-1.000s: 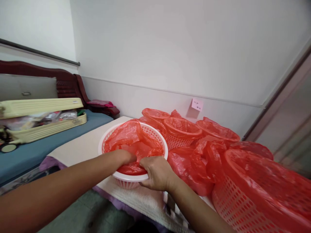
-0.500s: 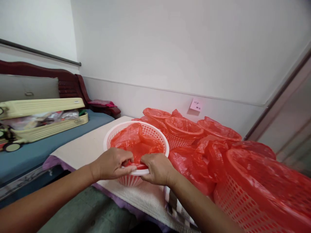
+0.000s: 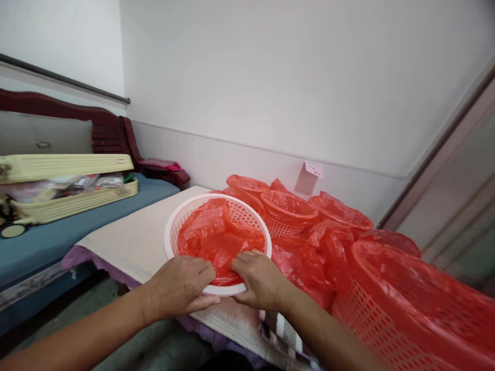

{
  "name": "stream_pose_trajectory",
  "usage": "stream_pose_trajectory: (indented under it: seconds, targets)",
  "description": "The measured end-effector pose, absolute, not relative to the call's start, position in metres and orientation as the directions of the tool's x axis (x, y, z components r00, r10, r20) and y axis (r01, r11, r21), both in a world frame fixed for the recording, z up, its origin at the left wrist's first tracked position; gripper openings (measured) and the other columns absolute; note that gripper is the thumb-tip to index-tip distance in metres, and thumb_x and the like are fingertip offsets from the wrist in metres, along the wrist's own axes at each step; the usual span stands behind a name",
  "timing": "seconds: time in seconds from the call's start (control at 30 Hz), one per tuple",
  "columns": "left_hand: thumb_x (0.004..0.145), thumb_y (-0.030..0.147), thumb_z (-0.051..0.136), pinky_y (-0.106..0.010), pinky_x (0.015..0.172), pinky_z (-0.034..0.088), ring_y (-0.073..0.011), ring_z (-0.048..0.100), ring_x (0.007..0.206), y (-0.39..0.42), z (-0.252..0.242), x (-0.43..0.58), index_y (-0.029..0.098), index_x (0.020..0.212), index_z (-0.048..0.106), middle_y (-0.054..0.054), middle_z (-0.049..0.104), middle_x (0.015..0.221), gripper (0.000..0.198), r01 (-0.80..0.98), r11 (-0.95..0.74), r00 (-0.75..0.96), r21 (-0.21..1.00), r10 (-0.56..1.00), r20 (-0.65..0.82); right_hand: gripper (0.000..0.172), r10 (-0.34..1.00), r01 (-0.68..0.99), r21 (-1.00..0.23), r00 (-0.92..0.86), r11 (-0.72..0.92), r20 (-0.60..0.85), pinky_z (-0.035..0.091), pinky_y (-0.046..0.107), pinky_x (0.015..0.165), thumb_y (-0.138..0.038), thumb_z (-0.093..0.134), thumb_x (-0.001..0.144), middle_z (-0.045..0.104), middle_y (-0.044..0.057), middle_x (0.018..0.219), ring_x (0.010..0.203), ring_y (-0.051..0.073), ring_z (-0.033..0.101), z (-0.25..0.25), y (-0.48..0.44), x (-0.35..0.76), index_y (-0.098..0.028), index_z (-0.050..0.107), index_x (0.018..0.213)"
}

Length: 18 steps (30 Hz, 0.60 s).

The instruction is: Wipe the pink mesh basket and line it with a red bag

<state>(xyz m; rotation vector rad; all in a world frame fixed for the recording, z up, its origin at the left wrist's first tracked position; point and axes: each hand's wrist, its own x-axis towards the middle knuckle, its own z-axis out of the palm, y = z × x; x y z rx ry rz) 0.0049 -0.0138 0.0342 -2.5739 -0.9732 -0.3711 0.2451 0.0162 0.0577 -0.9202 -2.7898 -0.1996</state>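
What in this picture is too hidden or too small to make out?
- Head view: writing on the pink note on the wall is too small to read.
- Fingertips of the left hand and right hand are tucked behind the white basket rim and red bag.
- The near red basket is cut off by the right edge.
- The open suitcase contents are too blurred.

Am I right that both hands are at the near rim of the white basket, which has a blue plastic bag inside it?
Not quite: the head view shows the plastic bag is red, not blue. The rest holds: the left hand and right hand are both at the near rim of the white basket.
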Motion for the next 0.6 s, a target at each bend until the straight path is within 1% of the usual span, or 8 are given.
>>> stream_pose_trajectory:
  seconds: [0.13, 0.2, 0.3, 0.37, 0.47, 0.53, 0.6]
  targets:
    - [0.095, 0.05, 0.043, -0.035, 0.057, 0.038, -0.021, 0.062, 0.069, -0.012, 0.034, 0.0, 0.022, 0.085, 0.053, -0.001, 0.064, 0.08, 0.032, 0.665, -0.707, 0.731, -0.241, 0.552, 0.4, 0.028, 0.539, 0.588, 0.142, -0.796, 0.796, 0.275, 0.036, 0.035, 0.076, -0.048, 0.058, 0.085, 0.063, 0.005, 0.086, 0.08, 0.02, 0.054, 0.074, 0.013, 0.256, -0.02, 0.056, 0.081]
    - [0.095, 0.05, 0.042, -0.035, 0.056, 0.038, -0.0208, 0.061, 0.068, -0.011, 0.035, -0.001, 0.022, 0.083, 0.053, -0.001, 0.063, 0.079, 0.033, 0.658, -0.714, 0.735, -0.24, 0.539, 0.412, 0.03, 0.527, 0.585, 0.172, -0.799, 0.793, 0.289, 0.036, 0.037, 0.078, -0.049, 0.057, 0.087, 0.062, 0.006, 0.088, 0.081, 0.02, 0.051, 0.083, 0.01, 0.262, -0.019, 0.056, 0.081]
    - [0.095, 0.049, 0.042, -0.035, 0.055, 0.038, -0.0212, 0.061, 0.067, -0.01, 0.037, 0.0, 0.022, 0.084, 0.053, -0.001, 0.063, 0.08, 0.032, 0.664, -0.707, 0.728, -0.245, 0.534, 0.43, 0.025, 0.564, 0.625, 0.173, -0.77, 0.761, 0.298, 0.035, 0.039, 0.081, -0.044, 0.059, 0.088, 0.06, 0.006, 0.09, 0.084, 0.021, 0.049, 0.092, 0.004, 0.271, -0.019, 0.057, 0.084]
    - [0.095, 0.049, 0.043, -0.035, 0.056, 0.039, -0.0216, 0.061, 0.068, -0.011, 0.036, 0.002, 0.022, 0.085, 0.052, -0.002, 0.062, 0.08, 0.03, 0.68, -0.692, 0.713, -0.245, 0.543, 0.444, 0.02, 0.614, 0.673, 0.134, -0.725, 0.727, 0.311, 0.036, 0.038, 0.081, -0.038, 0.058, 0.089, 0.059, 0.007, 0.091, 0.086, 0.022, 0.049, 0.094, 0.001, 0.277, -0.019, 0.059, 0.087]
    - [0.093, 0.049, 0.046, -0.036, 0.057, 0.041, -0.0223, 0.06, 0.068, -0.016, 0.035, 0.006, 0.022, 0.086, 0.052, -0.002, 0.062, 0.081, 0.029, 0.685, -0.687, 0.706, -0.243, 0.543, 0.455, 0.013, 0.681, 0.738, 0.035, -0.638, 0.673, 0.358, 0.038, 0.038, 0.082, -0.031, 0.054, 0.09, 0.059, 0.007, 0.091, 0.089, 0.022, 0.05, 0.091, 0.001, 0.286, -0.019, 0.059, 0.088]
    - [0.093, 0.047, 0.047, -0.036, 0.057, 0.042, -0.0223, 0.06, 0.068, -0.02, 0.034, 0.009, 0.021, 0.086, 0.052, -0.002, 0.062, 0.081, 0.027, 0.676, -0.692, 0.713, -0.253, 0.529, 0.459, 0.01, 0.732, 0.779, -0.065, -0.554, 0.624, 0.397, 0.039, 0.036, 0.08, -0.026, 0.052, 0.09, 0.059, 0.006, 0.091, 0.088, 0.022, 0.052, 0.087, 0.002, 0.29, -0.02, 0.059, 0.086]
    - [0.093, 0.046, 0.048, -0.036, 0.058, 0.043, -0.0223, 0.06, 0.068, -0.024, 0.033, 0.01, 0.022, 0.086, 0.051, -0.002, 0.062, 0.081, 0.026, 0.673, -0.691, 0.717, -0.265, 0.52, 0.465, 0.01, 0.785, 0.799, -0.193, -0.457, 0.569, 0.419, 0.041, 0.034, 0.077, -0.023, 0.05, 0.089, 0.059, 0.006, 0.09, 0.085, 0.021, 0.054, 0.083, 0.004, 0.293, -0.02, 0.057, 0.082]
